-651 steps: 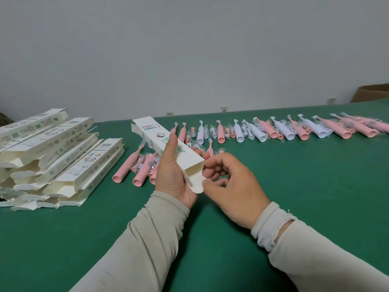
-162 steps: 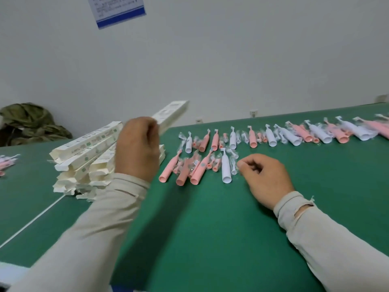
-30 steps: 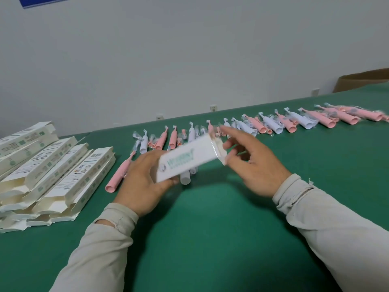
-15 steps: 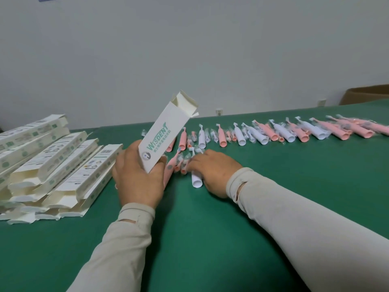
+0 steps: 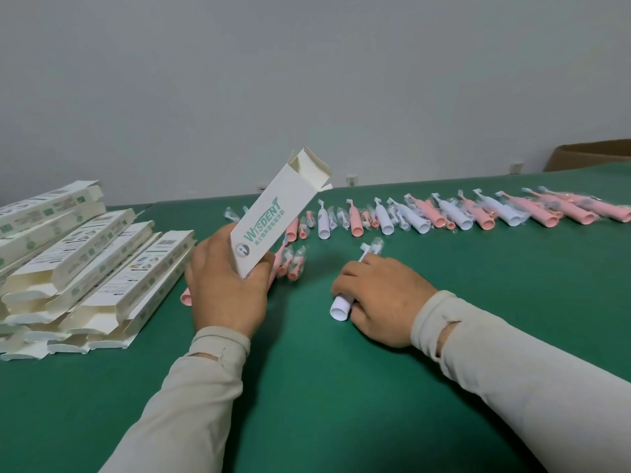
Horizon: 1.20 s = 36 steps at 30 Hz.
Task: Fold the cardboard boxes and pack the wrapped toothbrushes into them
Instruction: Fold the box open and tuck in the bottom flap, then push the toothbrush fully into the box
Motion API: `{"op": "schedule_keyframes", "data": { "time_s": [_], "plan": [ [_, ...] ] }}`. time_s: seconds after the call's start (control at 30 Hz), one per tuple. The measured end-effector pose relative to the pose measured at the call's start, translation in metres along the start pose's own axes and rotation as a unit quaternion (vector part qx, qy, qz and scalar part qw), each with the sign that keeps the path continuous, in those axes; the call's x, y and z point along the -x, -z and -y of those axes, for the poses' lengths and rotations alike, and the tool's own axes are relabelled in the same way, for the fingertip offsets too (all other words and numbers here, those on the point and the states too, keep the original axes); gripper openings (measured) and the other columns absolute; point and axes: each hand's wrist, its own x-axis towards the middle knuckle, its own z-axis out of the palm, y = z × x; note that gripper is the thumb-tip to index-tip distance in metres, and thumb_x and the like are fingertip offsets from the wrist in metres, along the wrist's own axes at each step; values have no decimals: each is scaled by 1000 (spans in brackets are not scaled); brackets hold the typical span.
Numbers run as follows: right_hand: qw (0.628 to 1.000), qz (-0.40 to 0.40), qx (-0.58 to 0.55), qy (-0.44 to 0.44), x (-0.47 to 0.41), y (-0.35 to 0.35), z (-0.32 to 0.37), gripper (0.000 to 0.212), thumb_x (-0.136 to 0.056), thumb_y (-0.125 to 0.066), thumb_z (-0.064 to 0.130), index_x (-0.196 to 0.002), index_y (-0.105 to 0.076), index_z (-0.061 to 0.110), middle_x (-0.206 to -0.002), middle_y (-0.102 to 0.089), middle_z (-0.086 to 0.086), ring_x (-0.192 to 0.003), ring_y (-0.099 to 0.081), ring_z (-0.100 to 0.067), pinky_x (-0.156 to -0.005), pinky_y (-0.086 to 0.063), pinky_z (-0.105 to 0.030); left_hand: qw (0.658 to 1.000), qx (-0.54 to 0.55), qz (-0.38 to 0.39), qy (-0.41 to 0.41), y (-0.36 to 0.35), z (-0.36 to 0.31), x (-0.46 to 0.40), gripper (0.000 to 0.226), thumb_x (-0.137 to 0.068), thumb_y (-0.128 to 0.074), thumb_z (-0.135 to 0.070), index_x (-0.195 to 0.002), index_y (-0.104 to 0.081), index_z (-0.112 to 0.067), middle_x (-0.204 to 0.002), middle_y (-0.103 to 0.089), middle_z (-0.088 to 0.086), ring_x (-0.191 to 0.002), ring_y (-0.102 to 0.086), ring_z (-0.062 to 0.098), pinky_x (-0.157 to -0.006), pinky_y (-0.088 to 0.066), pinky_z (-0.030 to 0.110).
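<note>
My left hand (image 5: 225,288) grips the bottom of a white cardboard box (image 5: 273,216), tilted up to the right with its top flaps open. My right hand (image 5: 382,298) lies on the green table and curls round a white wrapped toothbrush (image 5: 341,307); its base sticks out toward me and its brush head (image 5: 364,249) shows past my fingers. A few pink wrapped toothbrushes (image 5: 290,264) lie just behind the box. A long row of pink and white wrapped toothbrushes (image 5: 444,215) runs along the far side of the table.
A stack of flat and half-folded white boxes (image 5: 85,264) fills the left of the green table (image 5: 341,387). A brown carton (image 5: 590,155) stands at the far right behind the table. A grey wall rises behind.
My right hand has drawn the white toothbrush out of the pile, toward me and to the right. The box stays tilted up in my left hand.
</note>
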Motion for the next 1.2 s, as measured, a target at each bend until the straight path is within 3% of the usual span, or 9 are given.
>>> {"op": "schedule_keyframes", "data": {
  "time_s": [0.3, 0.43, 0.53, 0.67, 0.73, 0.8, 0.9, 1.0, 1.2],
  "plan": [
    [997, 35, -9, -70, 52, 16, -30, 35, -97, -43, 29, -129, -54, 35, -119, -54, 8, -104, -46, -19, -95, -40, -35, 990, -26, 106, -95, -13, -11, 14, 50, -80, -80, -29, -125, -59, -27, -109, -53, -10, -112, -47, 21, -97, -34, 36],
    [996, 62, 43, -43, 46, 14, -30, 53, -95, -47, 13, -144, -42, 35, -144, -47, 10, -128, -38, -23, -104, -34, -38, 984, -59, 141, -97, -16, -13, 15, 51, -80, -79, -32, -126, -59, -22, -112, -61, 1, -108, -49, 25, -95, -40, 46],
    [993, 82, 76, -45, 40, 15, -28, 50, -93, -44, 8, -138, -46, 28, -140, -53, 6, -138, -33, -26, -114, -25, -43, 981, -65, 159, -90, -16, -13, 15, 54, -79, -80, -31, -129, -59, -21, -122, -62, 2, -116, -49, 25, -102, -38, 49],
    [995, 7, 96, -27, 40, 19, -29, 42, -91, -36, 7, -127, -50, 23, -126, -57, 2, -127, -43, -26, -118, -19, -43, 982, -67, 134, -111, -15, -10, 13, 51, -79, -81, -28, -125, -60, -21, -119, -63, 1, -114, -49, 23, -101, -38, 48],
    [994, -75, 81, -20, 42, 27, -33, 44, -87, -31, 9, -123, -55, 21, -118, -59, -2, -115, -49, -26, -114, -27, -43, 984, -74, 102, -129, -13, -8, 11, 49, -78, -82, -27, -122, -61, -22, -115, -62, 0, -111, -48, 22, -98, -37, 46],
    [981, -168, 92, -31, 46, 36, -41, 35, -88, -45, 3, -116, -61, 18, -105, -61, -4, -96, -53, -27, -98, -40, -40, 982, -96, 81, -138, -11, -7, 9, 47, -78, -81, -28, -119, -61, -22, -112, -62, 0, -109, -49, 24, -96, -36, 45],
    [955, -283, 44, -75, 56, 43, -54, 31, -84, -67, 2, -114, -68, 12, -92, -60, -9, -78, -53, -30, -74, -45, -42, 980, -122, 94, -130, -11, -3, 5, 47, -78, -80, -31, -121, -61, -22, -119, -61, 3, -116, -48, 28, -99, -33, 43],
    [951, -299, 24, -78, 63, 45, -60, 30, -86, -70, 9, -116, -70, 12, -91, -63, -10, -73, -54, -32, -66, -46, -43, 972, -146, 147, -110, -11, -3, 6, 56, -80, -79, -33, -131, -57, -26, -136, -53, 4, -130, -41, 30, -110, -28, 44],
    [964, -255, 29, -72, 64, 48, -56, 18, -87, -70, 16, -106, -71, 16, -94, -71, -2, -80, -60, -31, -75, -47, -43, 968, -106, 183, -132, -12, -10, 15, 67, -74, -83, -17, -135, -56, -25, -144, -48, 5, -136, -38, 29, -115, -25, 44]
  ]
}}
